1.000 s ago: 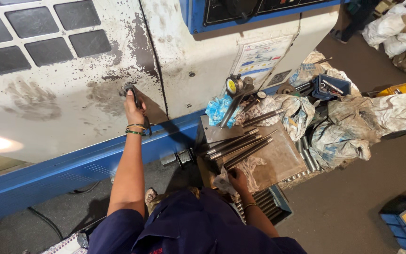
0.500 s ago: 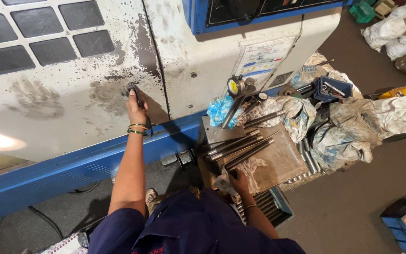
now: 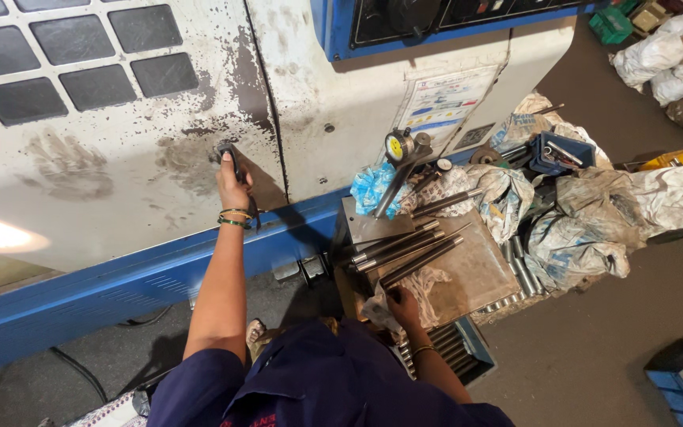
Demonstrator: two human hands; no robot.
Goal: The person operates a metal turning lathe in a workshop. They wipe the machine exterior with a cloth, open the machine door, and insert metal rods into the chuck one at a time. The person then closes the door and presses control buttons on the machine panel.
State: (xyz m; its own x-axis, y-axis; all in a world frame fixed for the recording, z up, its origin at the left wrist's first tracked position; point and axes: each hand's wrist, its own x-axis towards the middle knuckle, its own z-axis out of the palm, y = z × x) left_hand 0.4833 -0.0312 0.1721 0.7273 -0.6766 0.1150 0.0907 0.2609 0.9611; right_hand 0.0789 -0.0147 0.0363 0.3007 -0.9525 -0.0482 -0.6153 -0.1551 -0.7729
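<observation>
The left hand (image 3: 232, 183) is raised against the stained white panel (image 3: 104, 150) of a large machine, its fingers curled closed around a dark handle (image 3: 229, 156) that sits on the panel just beside a vertical door seam; green and gold bangles (image 3: 235, 218) ring the wrist below it. Down and to the right, close to the person's body, the right hand (image 3: 403, 304) rests at the near edge of a flat metal plate (image 3: 468, 273), fingers bent around the near end of a long steel rod (image 3: 424, 261) and touching a crumpled white rag (image 3: 428, 283) beside it. Whether that grasp is tight cannot be told from here. Several more steel rods (image 3: 393, 241) lie side by side on the plate just beyond the right hand, fanning away from it. Further past them stands a dial gauge (image 3: 395, 147) with a yellow face, next to a bunched blue cloth (image 3: 369, 190). Off to the right of the right hand lie heaped dirty cloths (image 3: 586, 237) and a blue tool tray (image 3: 556, 152).
</observation>
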